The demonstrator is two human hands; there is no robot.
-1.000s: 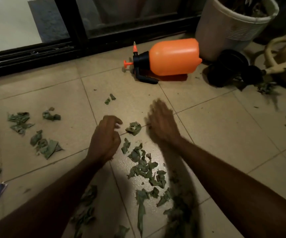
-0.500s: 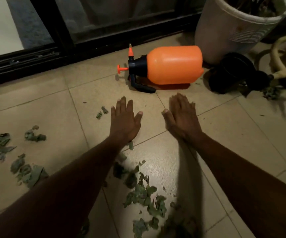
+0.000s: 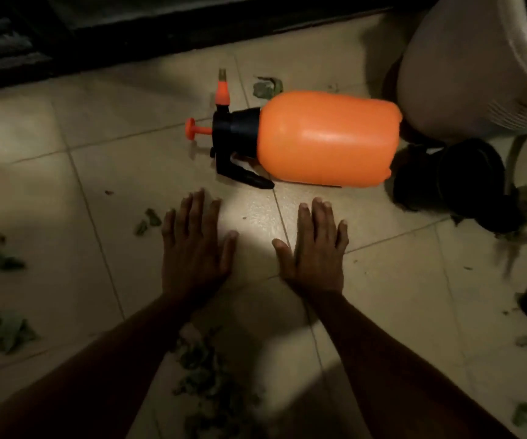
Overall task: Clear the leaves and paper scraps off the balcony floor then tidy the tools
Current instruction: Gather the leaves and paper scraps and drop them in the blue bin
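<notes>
**A:** The left hand (image 3: 197,248) and right hand (image 3: 314,251) lie flat on the floor (image 3: 65,191), fingers straight, gripping nothing.

**B:** And the leaves (image 3: 205,369)?

**A:** Most sit heaped between the forearms, behind the palms. More lie scattered at the left edge, and one lies beyond the sprayer (image 3: 325,141). I see no paper scraps in view.

**B:** So what could go wrong?

**A:** The sprayer lies on its side just past the fingertips. A forward push would likely knock it, and being round it might roll toward the pot (image 3: 452,74). Whether it holds water I cannot tell, but a leak would glue leaves to the tile.

**B:** Anything else?

**A:** Flat palms pressing on dry leaves could crumble them into bits harder to gather. The edges are also dim, so small pieces there could easily be missed.
</notes>
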